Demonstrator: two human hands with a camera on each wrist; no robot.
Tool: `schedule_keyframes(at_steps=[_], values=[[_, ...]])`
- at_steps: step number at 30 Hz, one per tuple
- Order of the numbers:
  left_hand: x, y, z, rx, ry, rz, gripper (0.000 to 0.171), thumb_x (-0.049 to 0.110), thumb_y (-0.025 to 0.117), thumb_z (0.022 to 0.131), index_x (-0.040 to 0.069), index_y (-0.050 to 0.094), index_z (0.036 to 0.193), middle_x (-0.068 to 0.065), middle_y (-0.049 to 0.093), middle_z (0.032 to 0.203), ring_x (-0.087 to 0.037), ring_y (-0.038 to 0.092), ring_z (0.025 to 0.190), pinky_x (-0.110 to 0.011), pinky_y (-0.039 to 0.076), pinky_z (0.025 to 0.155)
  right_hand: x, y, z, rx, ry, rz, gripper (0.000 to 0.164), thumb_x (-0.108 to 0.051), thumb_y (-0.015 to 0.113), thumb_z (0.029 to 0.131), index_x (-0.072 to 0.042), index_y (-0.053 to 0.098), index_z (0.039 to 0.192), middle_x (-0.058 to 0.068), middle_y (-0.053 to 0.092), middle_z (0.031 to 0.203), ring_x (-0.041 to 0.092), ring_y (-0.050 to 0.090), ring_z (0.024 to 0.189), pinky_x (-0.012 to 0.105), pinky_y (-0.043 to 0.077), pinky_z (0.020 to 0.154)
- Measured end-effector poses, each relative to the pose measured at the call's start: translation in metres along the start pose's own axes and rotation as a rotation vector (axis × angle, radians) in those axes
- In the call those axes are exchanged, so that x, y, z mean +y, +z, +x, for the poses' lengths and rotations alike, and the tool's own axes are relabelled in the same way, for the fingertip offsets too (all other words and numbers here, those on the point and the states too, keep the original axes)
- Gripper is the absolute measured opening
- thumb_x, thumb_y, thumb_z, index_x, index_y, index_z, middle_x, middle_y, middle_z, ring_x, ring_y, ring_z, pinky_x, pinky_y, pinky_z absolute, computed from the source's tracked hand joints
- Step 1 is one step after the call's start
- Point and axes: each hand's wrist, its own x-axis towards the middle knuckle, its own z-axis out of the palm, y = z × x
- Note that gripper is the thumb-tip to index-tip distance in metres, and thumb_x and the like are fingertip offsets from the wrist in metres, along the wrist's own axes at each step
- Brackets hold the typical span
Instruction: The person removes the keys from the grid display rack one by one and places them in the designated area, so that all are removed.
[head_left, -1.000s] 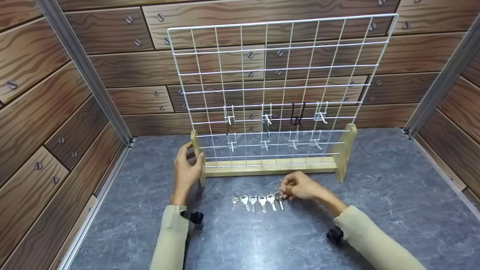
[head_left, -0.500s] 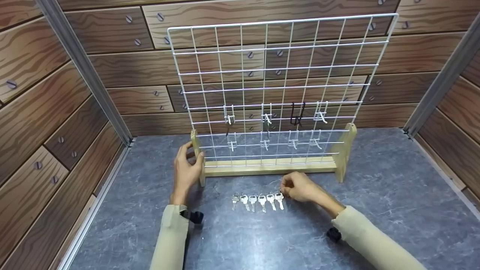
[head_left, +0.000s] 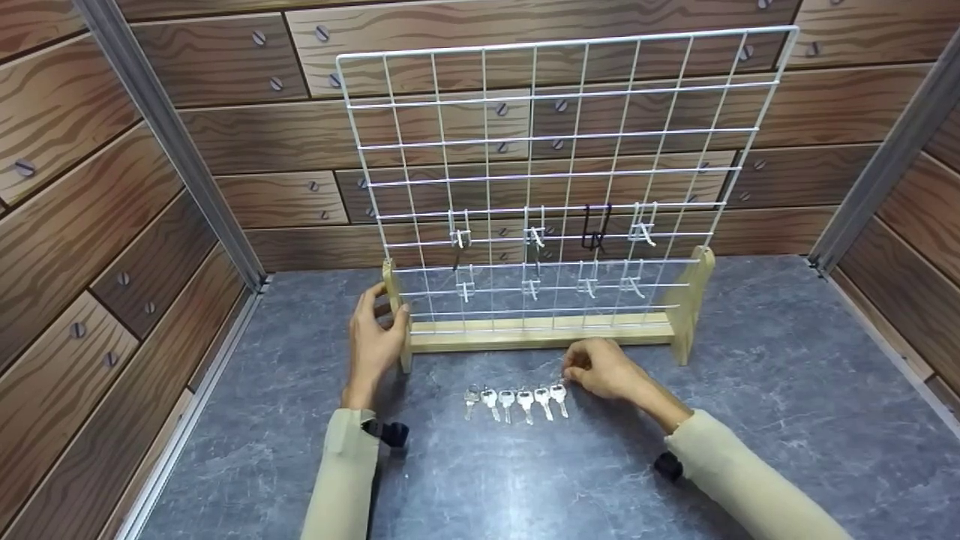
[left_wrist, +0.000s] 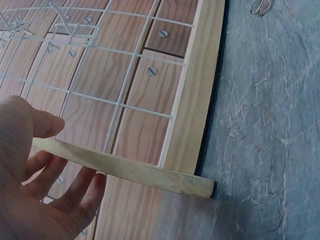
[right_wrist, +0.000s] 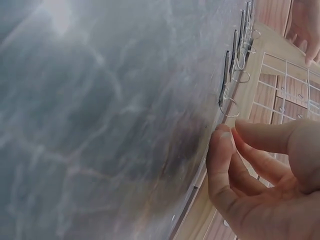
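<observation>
My left hand grips the left wooden upright of a wire grid rack, thumb on one side and fingers on the other. Several silver keys lie in a row on the table before the rack, each with a wire ring. At the right end of that row is the last key. Its ring stands up right at the thumb and forefinger tips of my right hand. Those tips are slightly apart, with the ring showing whole beyond them, and the other fingers are loosely bent.
White hooks and one black hook hang in two rows on the lower grid. The rack's wooden base runs close behind the keys. Wood-patterned walls enclose the grey table.
The rightmost key, tilted at my right fingertips a second ago, now lies flat in line with the others. My right hand has eased back slightly from it; the left hand has stayed put.
</observation>
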Motion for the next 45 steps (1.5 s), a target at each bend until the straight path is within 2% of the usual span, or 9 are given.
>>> schedule_keyframes(at_steps=[8, 19, 25, 30, 38, 45], values=[[-0.001, -0.001, -0.001, 0.004, 0.003, -0.011, 0.046, 0.001, 0.075, 0.094, -0.004, 0.062, 0.138, -0.024, 0.066, 0.134, -0.041, 0.073, 0.111, -0.051, 0.066, 0.092, -0.005, -0.008, 0.000, 0.033, -0.031, 0.027, 0.004, 0.000, 0.074, 0.093, 0.000, 0.077, 0.097, 0.008, 0.076, 0.084, 0.013, 0.065, 0.074, 0.025, 0.059, 0.070], [-0.001, -0.002, -0.001, 0.002, 0.002, -0.003, 0.045, 0.000, 0.073, 0.096, -0.003, 0.061, 0.139, -0.023, 0.065, 0.137, -0.042, 0.073, 0.114, -0.053, 0.066, 0.093, -0.033, -0.026, -0.002, 0.114, -0.106, 0.073, 0.006, -0.001, 0.074, 0.096, 0.001, 0.077, 0.101, 0.011, 0.079, 0.090, 0.018, 0.071, 0.078, 0.027, 0.064, 0.074], [0.000, -0.002, 0.000, 0.003, 0.006, 0.019, 0.046, 0.001, 0.074, 0.096, -0.003, 0.061, 0.140, -0.023, 0.065, 0.138, -0.041, 0.073, 0.113, -0.051, 0.066, 0.092, -0.048, -0.032, -0.003, 0.140, -0.112, 0.106, 0.008, -0.002, 0.074, 0.097, 0.000, 0.078, 0.104, 0.013, 0.079, 0.094, 0.021, 0.073, 0.083, 0.035, 0.067, 0.079], [-0.001, -0.002, 0.000, 0.000, 0.011, 0.001, 0.046, 0.001, 0.074, 0.096, -0.004, 0.061, 0.140, -0.025, 0.065, 0.137, -0.042, 0.073, 0.113, -0.051, 0.066, 0.092, -0.061, -0.035, -0.003, 0.186, -0.117, 0.130, 0.010, -0.003, 0.074, 0.097, -0.002, 0.078, 0.106, 0.013, 0.080, 0.098, 0.025, 0.075, 0.085, 0.037, 0.067, 0.079], [-0.001, -0.001, -0.001, -0.002, 0.000, -0.013, 0.047, 0.001, 0.075, 0.095, -0.004, 0.061, 0.140, -0.025, 0.065, 0.137, -0.041, 0.073, 0.113, -0.048, 0.067, 0.091, -0.083, -0.043, 0.005, 0.339, -0.140, 0.209, 0.013, -0.003, 0.073, 0.098, 0.000, 0.077, 0.110, 0.016, 0.080, 0.105, 0.028, 0.076, 0.093, 0.039, 0.067, 0.084], [0.002, -0.001, 0.001, -0.005, 0.006, -0.016, 0.047, 0.001, 0.074, 0.096, -0.003, 0.061, 0.141, -0.024, 0.065, 0.138, -0.041, 0.073, 0.113, -0.050, 0.067, 0.091, -0.098, -0.048, 0.014, 0.490, -0.145, 0.330, 0.016, -0.002, 0.074, 0.098, 0.001, 0.077, 0.113, 0.016, 0.079, 0.106, 0.029, 0.075, 0.095, 0.019, 0.063, 0.080]])
